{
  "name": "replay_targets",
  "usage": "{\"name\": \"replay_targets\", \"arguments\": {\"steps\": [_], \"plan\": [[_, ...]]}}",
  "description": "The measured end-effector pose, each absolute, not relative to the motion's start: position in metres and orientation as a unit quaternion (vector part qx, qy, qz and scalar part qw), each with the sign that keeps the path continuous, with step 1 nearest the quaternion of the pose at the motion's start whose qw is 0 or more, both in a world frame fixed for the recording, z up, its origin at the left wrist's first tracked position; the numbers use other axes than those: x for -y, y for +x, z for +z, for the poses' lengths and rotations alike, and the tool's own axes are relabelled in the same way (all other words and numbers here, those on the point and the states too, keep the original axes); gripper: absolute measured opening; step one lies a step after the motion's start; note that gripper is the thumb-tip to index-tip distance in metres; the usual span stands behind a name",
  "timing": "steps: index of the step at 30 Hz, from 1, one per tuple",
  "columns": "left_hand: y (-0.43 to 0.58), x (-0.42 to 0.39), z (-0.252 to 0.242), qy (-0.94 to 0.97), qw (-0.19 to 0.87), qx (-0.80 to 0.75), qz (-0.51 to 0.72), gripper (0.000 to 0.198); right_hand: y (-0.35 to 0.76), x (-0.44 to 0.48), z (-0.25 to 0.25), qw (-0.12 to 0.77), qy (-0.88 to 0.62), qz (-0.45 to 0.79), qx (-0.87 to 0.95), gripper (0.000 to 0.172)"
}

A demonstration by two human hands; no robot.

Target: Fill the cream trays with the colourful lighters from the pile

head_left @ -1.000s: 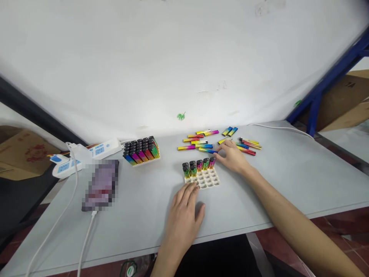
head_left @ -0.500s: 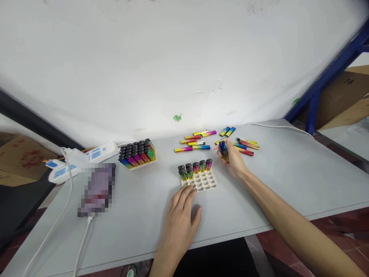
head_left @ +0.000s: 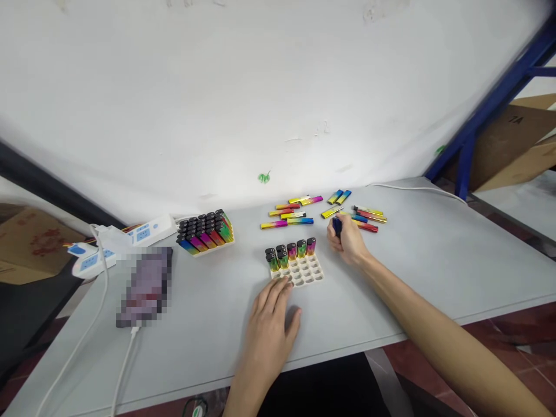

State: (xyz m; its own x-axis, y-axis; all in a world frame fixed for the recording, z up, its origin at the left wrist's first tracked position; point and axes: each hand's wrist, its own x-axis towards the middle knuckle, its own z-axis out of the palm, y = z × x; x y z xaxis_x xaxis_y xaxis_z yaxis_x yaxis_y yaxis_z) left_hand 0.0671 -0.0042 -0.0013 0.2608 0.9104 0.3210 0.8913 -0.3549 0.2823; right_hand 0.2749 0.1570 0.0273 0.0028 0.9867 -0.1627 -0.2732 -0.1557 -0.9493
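My right hand point(head_left: 350, 242) is closed around a blue lighter point(head_left: 337, 225), held upright just right of a small white grid tray point(head_left: 304, 272). Several rainbow lighters point(head_left: 290, 252) stand in the tray's far rows. My left hand point(head_left: 271, 321) lies flat on the table with fingers spread, fingertips touching the tray's near left corner. Loose coloured lighters point(head_left: 295, 211) lie scattered beyond the tray, with more lighters point(head_left: 367, 217) to the right of my right hand.
A full tray of black-capped lighters point(head_left: 204, 231) stands at the left. Further left are white power strips point(head_left: 125, 237), a phone point(head_left: 145, 284) with a white cable point(head_left: 124, 370), and cardboard boxes. The grey table point(head_left: 434, 266) meets a white wall. A blue rack post point(head_left: 486, 110) rises at right.
My right hand picked a blue lighter from the loose pile, lifted it upright and drew it slightly toward the tray. My left hand stayed by the tray's corner.
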Motion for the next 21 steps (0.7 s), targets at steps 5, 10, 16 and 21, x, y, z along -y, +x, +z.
{"name": "replay_targets", "arguments": {"steps": [5, 10, 16, 21], "plan": [[0.0683, 0.0043, 0.0009, 0.789, 0.037, -0.572, 0.220, 0.040, 0.2728, -0.1548, 0.0270, 0.533, -0.477, 0.580, 0.390, 0.050], [0.0696, 0.0056, 0.0013, 0.787, 0.049, -0.574, 0.220, 0.041, 0.2723, -0.1533, 0.0255, 0.538, -0.482, 0.553, 0.415, 0.055], [0.0675, 0.0076, 0.0046, 0.785, 0.057, -0.579, 0.212, 0.041, 0.2720, -0.1522, 0.0266, 0.543, -0.474, 0.560, 0.409, 0.046], [0.0743, 0.0062, 0.0030, 0.788, 0.053, -0.573, 0.221, 0.040, 0.2713, -0.1529, 0.0244, 0.545, -0.479, 0.547, 0.418, 0.046]]}}
